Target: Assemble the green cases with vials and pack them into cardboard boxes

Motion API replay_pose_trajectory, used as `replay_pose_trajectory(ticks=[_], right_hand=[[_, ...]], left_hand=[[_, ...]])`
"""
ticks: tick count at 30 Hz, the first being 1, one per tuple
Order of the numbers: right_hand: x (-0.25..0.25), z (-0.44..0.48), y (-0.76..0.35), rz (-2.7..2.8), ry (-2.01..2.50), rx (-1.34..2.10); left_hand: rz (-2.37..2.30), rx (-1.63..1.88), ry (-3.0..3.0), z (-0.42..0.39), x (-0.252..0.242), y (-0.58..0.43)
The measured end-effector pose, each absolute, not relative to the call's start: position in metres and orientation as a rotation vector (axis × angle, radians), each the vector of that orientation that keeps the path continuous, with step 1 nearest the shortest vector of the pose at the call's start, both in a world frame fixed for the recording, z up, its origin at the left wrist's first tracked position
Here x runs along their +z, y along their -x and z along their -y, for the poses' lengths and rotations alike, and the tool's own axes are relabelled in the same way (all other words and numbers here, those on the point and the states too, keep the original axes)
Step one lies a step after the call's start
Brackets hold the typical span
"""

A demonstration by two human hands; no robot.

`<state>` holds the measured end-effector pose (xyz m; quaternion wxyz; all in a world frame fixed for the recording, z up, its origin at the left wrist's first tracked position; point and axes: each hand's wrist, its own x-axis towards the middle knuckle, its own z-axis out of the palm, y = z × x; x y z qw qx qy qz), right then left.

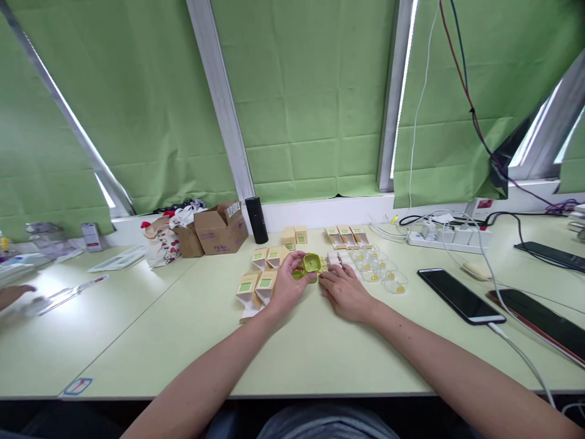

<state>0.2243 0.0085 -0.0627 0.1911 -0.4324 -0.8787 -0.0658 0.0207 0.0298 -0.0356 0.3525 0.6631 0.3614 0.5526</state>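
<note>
A small yellow-green square case [312, 263] is gripped by the fingers of my left hand [290, 281], its hollow inside facing me. Close by on the right, my right hand [346, 291] rests low over the table with its fingers bent together; whatever its fingertips hold is hidden. Small yellowish pieces [323, 263] lie between the hands. Behind my right hand are small pale pink-white blocks [340, 258]. Clear plastic pieces with yellow centres [372, 266] sit to its right. Left of my left hand stand several small kraft boxes with green labels [247, 286].
More small boxes [345, 236] stand farther back. At the right lie a phone [460, 295] on a white cable and a power strip [450, 236]. A black cylinder [256, 221] and a cardboard carton [221, 228] stand by the wall. Another person's hand [14, 295] is at far left.
</note>
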Motion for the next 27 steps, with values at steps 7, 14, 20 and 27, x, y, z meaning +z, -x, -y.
replay_pose_trajectory(ticks=[7,14,20,27], right_hand=[[-0.0615,-0.0088,-0.2232,2.44,1.209,-0.209],[-0.0546,-0.0112,-0.2268,2.286,1.214,-0.179],[-0.0588,-0.0165,-0.2297,2.108,1.181,-0.106],[-0.0557,-0.0114,-0.2242,1.731,0.924,0.44]], left_hand=[[-0.921,1.393,-1.711,-0.0284,-0.0374,-0.0214],[-0.935,1.382,-1.703,-0.0275,-0.0376,-0.0215],[-0.986,1.423,-1.739,-0.0301,-0.038,-0.0212],[-1.035,1.438,-1.741,-0.0295,-0.0362,-0.0201]])
